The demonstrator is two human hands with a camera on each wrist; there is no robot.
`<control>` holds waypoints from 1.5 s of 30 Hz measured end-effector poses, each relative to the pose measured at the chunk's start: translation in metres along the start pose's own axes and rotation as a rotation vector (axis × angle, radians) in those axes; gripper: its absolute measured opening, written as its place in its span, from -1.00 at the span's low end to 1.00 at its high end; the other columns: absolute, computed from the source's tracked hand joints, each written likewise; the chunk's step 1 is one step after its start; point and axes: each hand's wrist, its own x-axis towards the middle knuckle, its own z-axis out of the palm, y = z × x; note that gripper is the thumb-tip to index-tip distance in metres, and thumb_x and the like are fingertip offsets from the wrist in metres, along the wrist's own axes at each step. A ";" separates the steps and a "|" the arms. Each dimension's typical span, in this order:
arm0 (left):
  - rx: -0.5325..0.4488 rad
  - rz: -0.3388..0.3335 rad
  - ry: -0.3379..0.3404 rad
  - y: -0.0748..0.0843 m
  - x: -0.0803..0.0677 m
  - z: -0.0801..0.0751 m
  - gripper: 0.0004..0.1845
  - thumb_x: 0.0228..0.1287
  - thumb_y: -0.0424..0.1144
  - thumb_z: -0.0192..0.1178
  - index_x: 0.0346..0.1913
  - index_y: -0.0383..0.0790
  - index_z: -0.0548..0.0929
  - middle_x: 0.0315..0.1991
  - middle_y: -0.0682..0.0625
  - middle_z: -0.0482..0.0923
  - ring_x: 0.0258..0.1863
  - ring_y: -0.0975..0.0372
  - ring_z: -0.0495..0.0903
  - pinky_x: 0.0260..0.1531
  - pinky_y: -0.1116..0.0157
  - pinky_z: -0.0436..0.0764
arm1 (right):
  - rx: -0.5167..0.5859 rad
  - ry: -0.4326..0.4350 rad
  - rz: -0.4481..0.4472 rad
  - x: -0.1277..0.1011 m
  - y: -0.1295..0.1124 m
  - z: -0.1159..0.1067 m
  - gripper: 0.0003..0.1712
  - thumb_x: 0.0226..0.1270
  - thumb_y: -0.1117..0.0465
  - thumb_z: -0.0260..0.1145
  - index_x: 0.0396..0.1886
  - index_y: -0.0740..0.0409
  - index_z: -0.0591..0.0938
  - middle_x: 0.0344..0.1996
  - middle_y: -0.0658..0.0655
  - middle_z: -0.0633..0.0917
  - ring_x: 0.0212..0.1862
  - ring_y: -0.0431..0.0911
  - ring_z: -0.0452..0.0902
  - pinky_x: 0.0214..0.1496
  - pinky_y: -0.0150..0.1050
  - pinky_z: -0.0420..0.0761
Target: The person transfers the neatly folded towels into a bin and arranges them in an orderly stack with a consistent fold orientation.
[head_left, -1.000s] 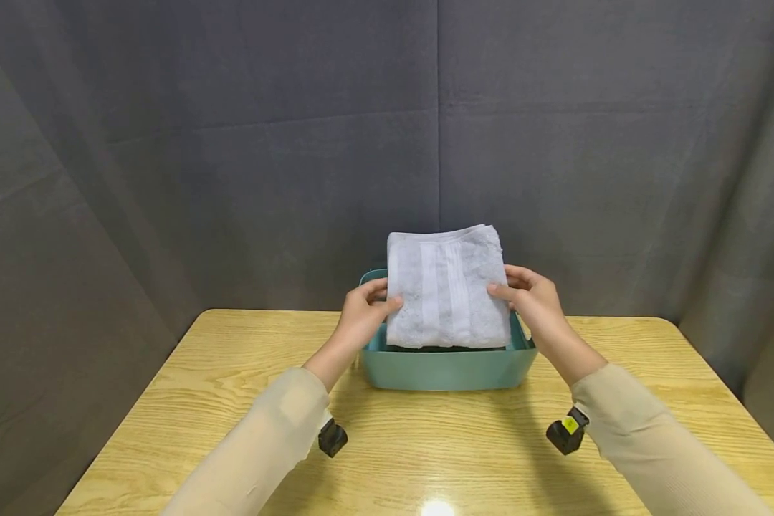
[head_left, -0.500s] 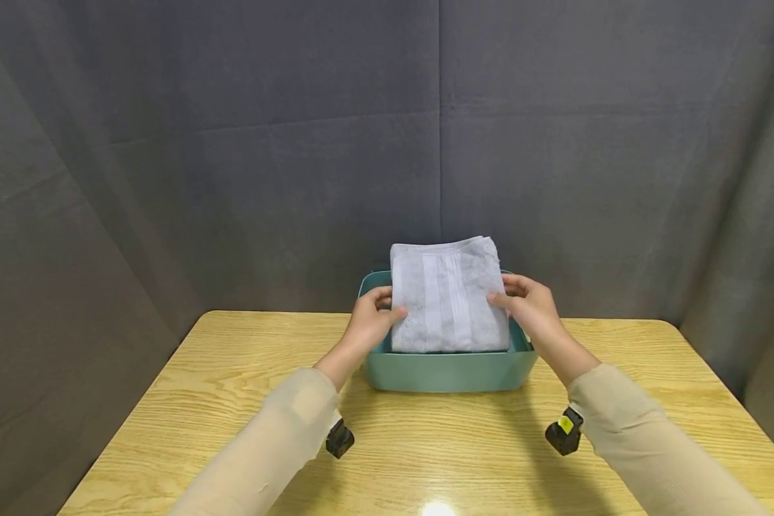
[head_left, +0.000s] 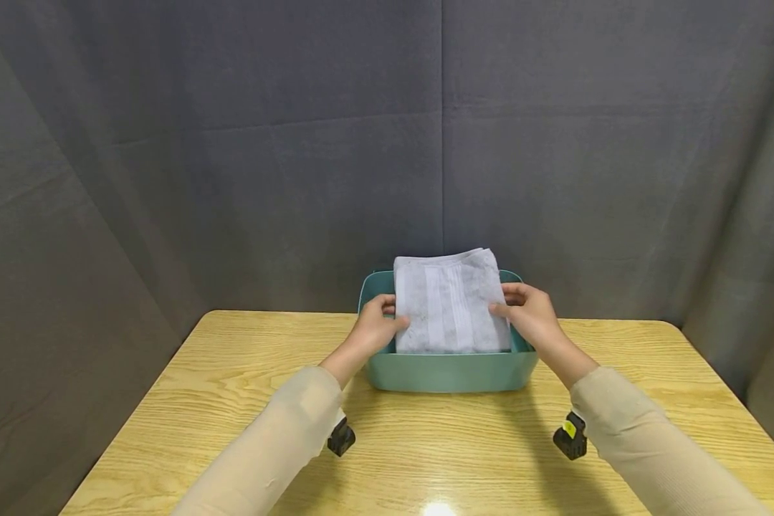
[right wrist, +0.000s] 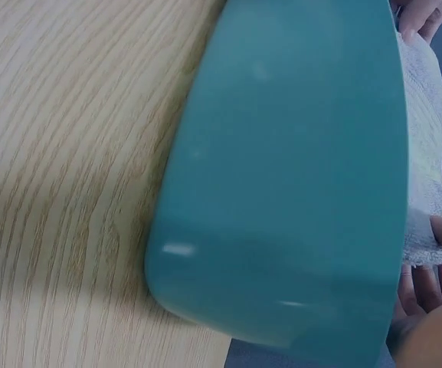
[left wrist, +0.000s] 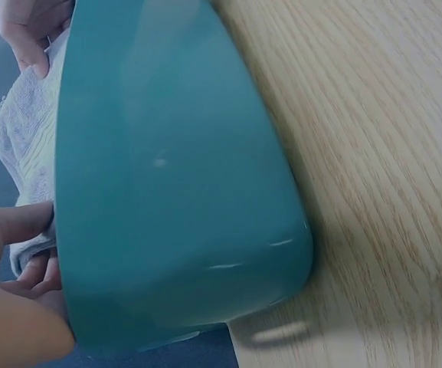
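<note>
The towel (head_left: 450, 302) now sits lower than a second ago, its bottom edge down inside the bin (head_left: 448, 371) and its top still above the rim. The left hand (head_left: 377, 327) and right hand (head_left: 529, 315) pinch its side edges, thumbs in front, fingers behind. The bin stands on the table (head_left: 187, 387), a grey curtain (head_left: 264, 143) behind.

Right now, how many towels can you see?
1. The folded pale towel stands in the teal bin, held between the left hand and the right hand. More could lie hidden underneath it.
</note>
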 end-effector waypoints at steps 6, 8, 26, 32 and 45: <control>0.073 0.024 -0.028 -0.002 -0.001 -0.002 -0.44 0.37 -0.37 0.22 0.37 -0.44 0.34 0.17 -0.29 0.47 0.11 -0.05 0.53 0.05 0.10 0.57 | -0.085 -0.029 -0.022 0.001 0.003 0.000 -0.44 0.35 0.27 0.33 0.26 0.44 0.45 0.03 0.38 0.60 0.04 0.14 0.49 0.04 -0.10 0.54; 0.102 0.042 -0.032 -0.002 -0.001 -0.002 -0.44 0.37 -0.36 0.21 0.37 -0.44 0.34 0.17 -0.29 0.46 0.08 -0.04 0.55 0.04 0.09 0.57 | -0.109 -0.037 -0.033 0.002 0.005 0.000 -0.46 0.34 0.29 0.34 0.24 0.46 0.46 0.00 0.38 0.61 0.02 0.14 0.50 -0.02 -0.15 0.56; 0.300 0.061 -0.012 0.002 -0.002 0.005 -0.47 0.40 -0.28 0.20 0.36 -0.36 0.38 0.14 -0.24 0.56 0.10 -0.01 0.57 0.06 0.08 0.56 | -0.137 -0.084 0.017 0.004 0.002 0.000 -0.42 0.37 0.30 0.30 0.29 0.50 0.39 0.06 0.40 0.52 0.03 0.17 0.44 0.05 -0.05 0.54; 0.320 0.082 -0.004 0.002 -0.003 0.005 -0.48 0.40 -0.26 0.19 0.35 -0.37 0.39 0.13 -0.23 0.57 0.09 0.01 0.58 0.05 0.08 0.56 | -0.158 -0.074 0.012 0.004 0.002 0.000 -0.43 0.37 0.30 0.30 0.28 0.51 0.41 0.04 0.41 0.53 0.03 0.17 0.46 0.04 -0.06 0.55; 0.501 0.132 -0.008 0.001 -0.009 0.008 -0.41 0.44 -0.20 0.18 0.41 -0.41 0.33 0.21 -0.20 0.55 0.15 0.04 0.56 0.12 0.08 0.53 | -0.080 -0.070 -0.021 -0.002 0.006 -0.006 -0.52 0.44 0.35 0.19 0.29 0.47 0.44 0.03 0.39 0.61 0.03 0.13 0.57 0.02 -0.06 0.62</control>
